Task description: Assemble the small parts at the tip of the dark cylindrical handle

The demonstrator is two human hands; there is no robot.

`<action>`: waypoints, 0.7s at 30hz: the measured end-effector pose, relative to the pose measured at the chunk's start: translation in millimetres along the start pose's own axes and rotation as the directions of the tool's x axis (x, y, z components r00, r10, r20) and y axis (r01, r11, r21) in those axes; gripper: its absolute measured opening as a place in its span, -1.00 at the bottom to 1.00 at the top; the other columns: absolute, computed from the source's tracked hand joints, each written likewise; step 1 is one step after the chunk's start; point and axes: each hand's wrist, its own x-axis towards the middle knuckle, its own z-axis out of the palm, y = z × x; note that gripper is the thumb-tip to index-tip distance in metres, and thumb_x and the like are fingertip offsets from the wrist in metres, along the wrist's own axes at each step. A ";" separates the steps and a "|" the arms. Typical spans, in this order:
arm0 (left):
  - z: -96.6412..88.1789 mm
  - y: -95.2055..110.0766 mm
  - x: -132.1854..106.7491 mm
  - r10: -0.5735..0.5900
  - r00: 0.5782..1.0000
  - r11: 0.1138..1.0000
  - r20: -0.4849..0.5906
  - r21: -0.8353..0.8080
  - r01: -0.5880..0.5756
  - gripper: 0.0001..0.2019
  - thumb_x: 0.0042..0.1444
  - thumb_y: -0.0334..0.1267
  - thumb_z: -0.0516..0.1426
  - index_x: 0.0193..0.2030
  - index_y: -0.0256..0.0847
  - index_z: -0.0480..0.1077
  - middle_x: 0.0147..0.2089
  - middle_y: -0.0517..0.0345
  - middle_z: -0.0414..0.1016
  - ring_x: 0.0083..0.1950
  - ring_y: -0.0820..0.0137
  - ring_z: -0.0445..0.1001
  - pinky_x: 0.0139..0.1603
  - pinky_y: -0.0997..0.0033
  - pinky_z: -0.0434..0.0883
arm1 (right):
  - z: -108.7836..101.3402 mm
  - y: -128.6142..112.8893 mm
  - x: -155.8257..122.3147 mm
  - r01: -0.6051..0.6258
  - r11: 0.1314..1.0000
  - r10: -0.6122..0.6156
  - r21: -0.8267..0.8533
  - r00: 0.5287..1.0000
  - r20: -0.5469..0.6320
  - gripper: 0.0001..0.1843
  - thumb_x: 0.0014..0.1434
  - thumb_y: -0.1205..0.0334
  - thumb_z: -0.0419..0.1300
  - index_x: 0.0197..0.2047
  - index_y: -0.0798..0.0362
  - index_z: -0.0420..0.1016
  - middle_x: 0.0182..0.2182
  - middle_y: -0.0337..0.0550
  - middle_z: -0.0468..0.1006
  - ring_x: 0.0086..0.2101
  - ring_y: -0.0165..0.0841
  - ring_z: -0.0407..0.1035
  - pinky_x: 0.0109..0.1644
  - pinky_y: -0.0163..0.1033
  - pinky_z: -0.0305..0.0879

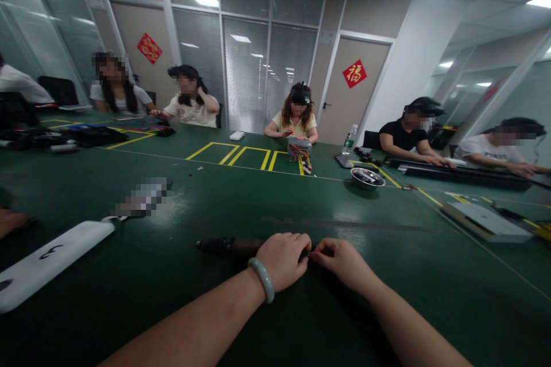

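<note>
A dark cylindrical tool with a tapered tip, shaped like an electric screwdriver, lies along the green table with its tip to the left. My left hand, with a pale green bangle on the wrist, is closed around its rear end. Just right of it, at that end, my right hand pinches with thumb and forefinger. What sits between those fingertips is small and dark; I cannot make out its kind. The fingers of my left hand hide the tool's back part.
A white power bank marked 3 and a pixelated phone lie left. Beyond are a metal bowl, a grey box with wires and a bottle. A silver flat box lies right. Several people sit across the table.
</note>
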 end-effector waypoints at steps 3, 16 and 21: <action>-0.7 0.2 -0.2 0.015 1.000 1.000 -0.004 -0.006 -0.015 -0.89 0.15 -0.27 0.07 -0.18 -0.13 0.32 -0.22 0.18 0.44 -0.18 0.32 0.42 -0.19 0.31 0.32 | 0.2 0.9 0.4 0.003 1.000 -0.003 0.002 1.000 0.005 -0.76 0.12 0.08 0.16 -0.34 0.07 0.53 -0.45 -0.21 0.56 -0.46 -0.41 0.36 -0.42 -0.36 0.14; 0.4 0.0 0.1 0.023 1.000 1.000 0.000 0.005 -0.023 -0.87 0.15 -0.28 0.07 -0.14 -0.11 0.33 -0.19 0.17 0.45 -0.16 0.31 0.42 -0.16 0.30 0.32 | 0.6 2.2 1.3 0.011 1.000 -0.011 0.004 1.000 0.002 -0.77 0.12 0.09 0.16 -0.35 0.06 0.52 -0.46 -0.23 0.56 -0.45 -0.40 0.37 -0.41 -0.36 0.14; 2.0 -1.5 -0.1 0.040 0.999 0.999 -0.017 -0.017 -0.041 -0.91 0.15 -0.28 0.07 -0.19 -0.11 0.33 -0.21 0.18 0.44 -0.18 0.32 0.42 -0.16 0.30 0.31 | 1.4 3.2 1.7 0.006 1.000 -0.006 0.005 1.000 0.003 -0.77 0.12 0.08 0.16 -0.35 0.06 0.52 -0.45 -0.24 0.56 -0.45 -0.41 0.37 -0.41 -0.36 0.14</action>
